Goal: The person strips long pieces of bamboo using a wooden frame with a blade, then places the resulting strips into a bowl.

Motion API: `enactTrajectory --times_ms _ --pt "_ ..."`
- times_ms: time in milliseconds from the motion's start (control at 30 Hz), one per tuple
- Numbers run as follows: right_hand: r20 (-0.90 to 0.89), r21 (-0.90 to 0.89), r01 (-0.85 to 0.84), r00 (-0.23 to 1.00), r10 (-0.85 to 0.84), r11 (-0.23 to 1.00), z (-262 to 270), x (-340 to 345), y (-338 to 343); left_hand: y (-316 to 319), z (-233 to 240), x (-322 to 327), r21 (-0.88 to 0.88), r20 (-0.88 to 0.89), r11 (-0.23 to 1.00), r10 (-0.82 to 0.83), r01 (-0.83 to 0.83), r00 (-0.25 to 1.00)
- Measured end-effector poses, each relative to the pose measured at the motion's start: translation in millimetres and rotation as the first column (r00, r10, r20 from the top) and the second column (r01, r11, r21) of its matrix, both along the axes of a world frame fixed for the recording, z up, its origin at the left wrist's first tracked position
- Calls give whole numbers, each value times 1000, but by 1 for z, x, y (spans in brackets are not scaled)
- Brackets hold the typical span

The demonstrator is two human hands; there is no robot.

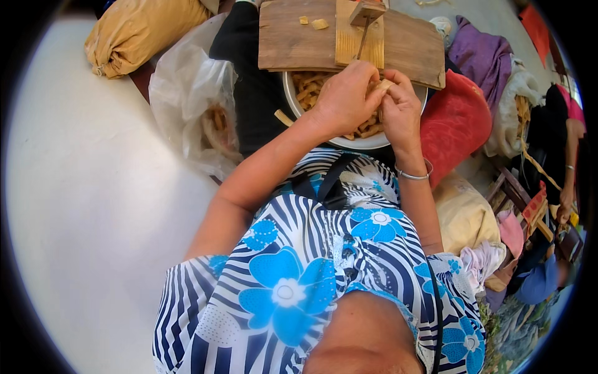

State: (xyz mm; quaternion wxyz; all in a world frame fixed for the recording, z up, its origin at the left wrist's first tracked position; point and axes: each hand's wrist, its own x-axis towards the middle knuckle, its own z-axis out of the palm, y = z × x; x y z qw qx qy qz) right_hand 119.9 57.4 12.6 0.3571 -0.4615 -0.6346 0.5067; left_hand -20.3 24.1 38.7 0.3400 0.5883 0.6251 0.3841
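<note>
My left hand [348,96] and my right hand [402,105] meet above a metal basin [359,143]. Pinched between their fingertips is a small pale tan strip [384,86], mostly hidden by the fingers. Short tan pieces [308,89] fill much of the basin's visible inside. Across its far side lies a wooden board [299,51]. A lighter wood block [345,42] is on that board, with a thin metal rod or blade [363,39] slanting down from a small wooden piece [368,11]. Two tan scraps [319,24] rest on the board.
At left, a translucent plastic bag [187,89] holds tan material, near a stuffed yellow-brown sack [145,32]. Red cloth [455,121] and a cream sack [465,210] lie at right. Beyond them are a wooden chair [509,191] and another person's arm [571,159].
</note>
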Motion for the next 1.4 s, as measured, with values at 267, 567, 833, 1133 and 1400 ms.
enactTrajectory --times_ms 267,567,833,1133,1400 --pt "277 309 -126 960 37 943 11 5 3 7 -25 3 36 -260 997 76 -69 963" --pt "-464 -250 203 833 -301 947 0 12 24 -29 -20 -18 -686 704 710 593 157 392" --pt "-154 -268 -49 988 8 962 23 24 3 -35 -21 -21 -451 808 887 361 95 465" --pt "-425 -701 -161 877 -225 695 6 -8 -39 -29 -9 1 118 49 976 178 -182 983" --pt "-402 -883 -226 816 -415 411 27 -3 -34 -20 -1 -17 343 -267 925 261 -161 928"
